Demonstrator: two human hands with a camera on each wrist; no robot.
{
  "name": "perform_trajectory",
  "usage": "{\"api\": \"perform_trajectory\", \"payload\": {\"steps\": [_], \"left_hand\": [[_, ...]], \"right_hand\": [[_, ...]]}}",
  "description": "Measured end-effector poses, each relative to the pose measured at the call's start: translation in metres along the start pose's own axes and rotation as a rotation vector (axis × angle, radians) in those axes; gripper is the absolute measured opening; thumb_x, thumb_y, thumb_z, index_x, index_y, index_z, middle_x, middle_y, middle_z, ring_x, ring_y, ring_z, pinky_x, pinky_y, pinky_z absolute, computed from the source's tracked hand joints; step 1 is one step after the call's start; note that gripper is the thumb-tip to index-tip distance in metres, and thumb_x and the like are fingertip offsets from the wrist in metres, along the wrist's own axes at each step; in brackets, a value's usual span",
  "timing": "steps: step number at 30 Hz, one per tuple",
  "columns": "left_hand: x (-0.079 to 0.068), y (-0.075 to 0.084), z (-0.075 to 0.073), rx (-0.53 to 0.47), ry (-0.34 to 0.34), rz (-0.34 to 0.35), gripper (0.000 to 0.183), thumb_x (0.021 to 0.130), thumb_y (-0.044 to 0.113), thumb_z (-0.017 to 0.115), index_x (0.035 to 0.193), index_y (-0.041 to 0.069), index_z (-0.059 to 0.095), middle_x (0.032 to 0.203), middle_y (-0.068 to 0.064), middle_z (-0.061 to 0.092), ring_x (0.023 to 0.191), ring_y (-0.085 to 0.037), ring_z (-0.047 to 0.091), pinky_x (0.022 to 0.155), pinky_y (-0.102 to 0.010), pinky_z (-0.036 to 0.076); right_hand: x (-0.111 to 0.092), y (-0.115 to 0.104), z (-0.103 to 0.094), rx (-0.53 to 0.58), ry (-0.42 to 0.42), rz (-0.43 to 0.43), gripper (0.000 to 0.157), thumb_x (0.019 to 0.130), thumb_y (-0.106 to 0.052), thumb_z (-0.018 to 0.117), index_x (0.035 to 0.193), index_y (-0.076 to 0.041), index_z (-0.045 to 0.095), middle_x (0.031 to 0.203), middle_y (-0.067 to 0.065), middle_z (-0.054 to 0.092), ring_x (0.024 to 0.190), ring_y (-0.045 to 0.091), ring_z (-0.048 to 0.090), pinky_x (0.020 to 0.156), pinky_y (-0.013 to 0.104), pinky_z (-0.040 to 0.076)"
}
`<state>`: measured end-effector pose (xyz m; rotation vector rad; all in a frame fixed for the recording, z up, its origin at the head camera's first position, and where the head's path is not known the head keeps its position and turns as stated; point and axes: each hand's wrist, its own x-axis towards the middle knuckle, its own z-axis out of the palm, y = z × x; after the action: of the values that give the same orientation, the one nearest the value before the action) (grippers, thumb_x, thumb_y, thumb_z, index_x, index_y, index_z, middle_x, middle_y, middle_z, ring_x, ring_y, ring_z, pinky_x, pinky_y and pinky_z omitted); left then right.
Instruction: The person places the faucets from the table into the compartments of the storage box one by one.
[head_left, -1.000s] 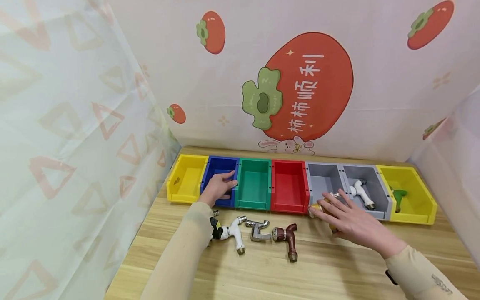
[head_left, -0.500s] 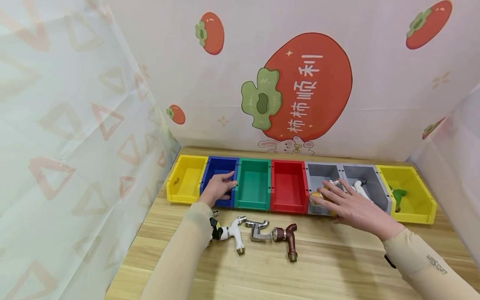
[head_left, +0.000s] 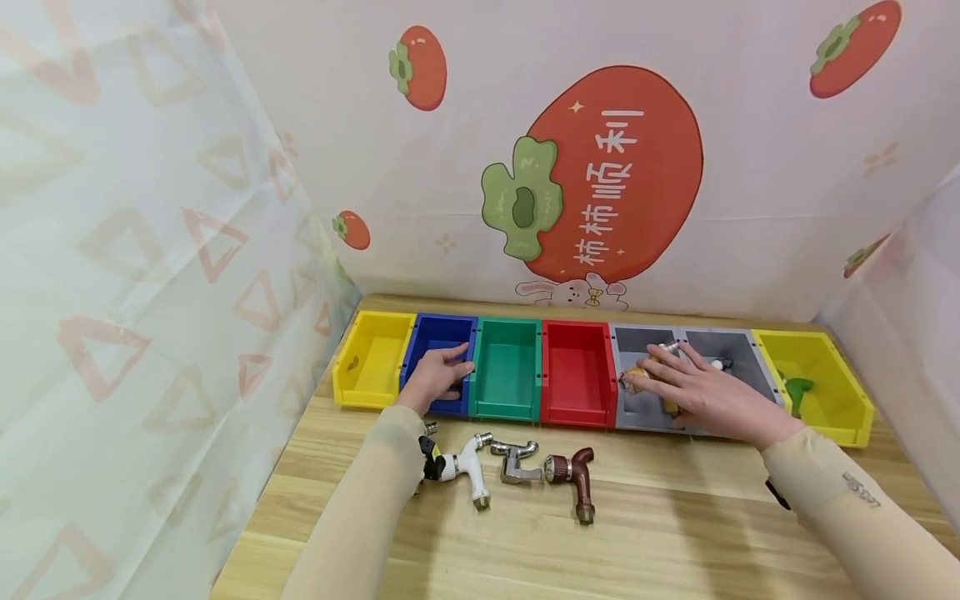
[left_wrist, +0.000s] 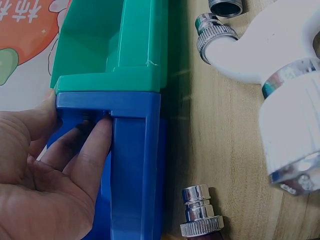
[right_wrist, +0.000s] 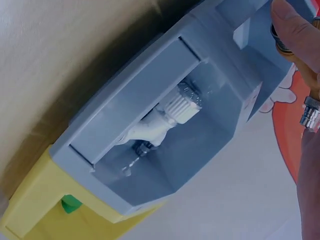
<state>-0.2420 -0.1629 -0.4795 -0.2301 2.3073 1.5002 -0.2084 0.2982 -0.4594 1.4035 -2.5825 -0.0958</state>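
On my feed the right hand (head_left: 708, 402) holds an orange tap (head_left: 634, 380), thumb against its body and fingers stretched across it; I see it at the left gray bin (head_left: 647, 418), but can't tell whether it hangs above the rim or inside. Beneath the palm and to its right I make out the right gray bin (right_wrist: 135, 100) with a white tap (right_wrist: 167, 119) lying in it, then, further right of that hand, a yellow bin (head_left: 832, 436) with a green piece (head_left: 798, 392). I have the left hand (head_left: 431, 379) pinching the wall of the blue bin (left_wrist: 130, 175), fingertips on its inner side, the green bin (head_left: 506, 410) directly to that hand's right. On its near side and rightward lie a second white tap (head_left: 474, 468), a silver tap (head_left: 517, 463) and a brown tap (head_left: 581, 482)
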Motion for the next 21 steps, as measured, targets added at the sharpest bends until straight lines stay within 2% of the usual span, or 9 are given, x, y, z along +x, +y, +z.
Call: {"api": "perform_trajectory", "payload": {"steps": [5, 14, 21], "left_hand": [[0.001, 0.0, 0.0, 0.002, 0.005, -0.006, 0.058, 0.103, 0.029, 0.063, 0.157, 0.036, 0.042, 0.148, -0.006, 0.057, 0.13, -0.029, 0.06, 0.095, -0.046, 0.058], [0.0, 0.0, 0.0, 0.013, 0.007, 0.002, 0.058, 0.103, 0.029, 0.063, 0.157, 0.035, 0.042, 0.149, -0.007, 0.056, 0.13, -0.029, 0.06, 0.095, -0.046, 0.057], [0.001, -0.002, 0.0, 0.001, 0.002, 0.017, 0.058, 0.103, 0.028, 0.063, 0.157, 0.035, 0.041, 0.149, -0.006, 0.057, 0.133, -0.029, 0.057, 0.095, -0.045, 0.057]], "right_hand": [[0.002, 0.008, 0.001, 0.043, -0.024, 0.008, 0.116, 0.059, -0.025, 0.098, 0.159, -0.02, 0.04, 0.158, 0.014, 0.045, 0.148, 0.041, 0.033, 0.123, 0.06, 0.019], [0.008, 0.016, 0.003, 0.212, -0.145, 0.113, 0.112, 0.062, -0.019, 0.097, 0.159, -0.023, 0.041, 0.157, 0.014, 0.047, 0.149, 0.042, 0.032, 0.117, 0.068, 0.026], [0.01, 0.018, 0.008, 0.269, -0.213, 0.15, 0.108, 0.066, -0.02, 0.096, 0.159, -0.024, 0.041, 0.156, 0.015, 0.048, 0.149, 0.043, 0.032, 0.116, 0.071, 0.024]]}}
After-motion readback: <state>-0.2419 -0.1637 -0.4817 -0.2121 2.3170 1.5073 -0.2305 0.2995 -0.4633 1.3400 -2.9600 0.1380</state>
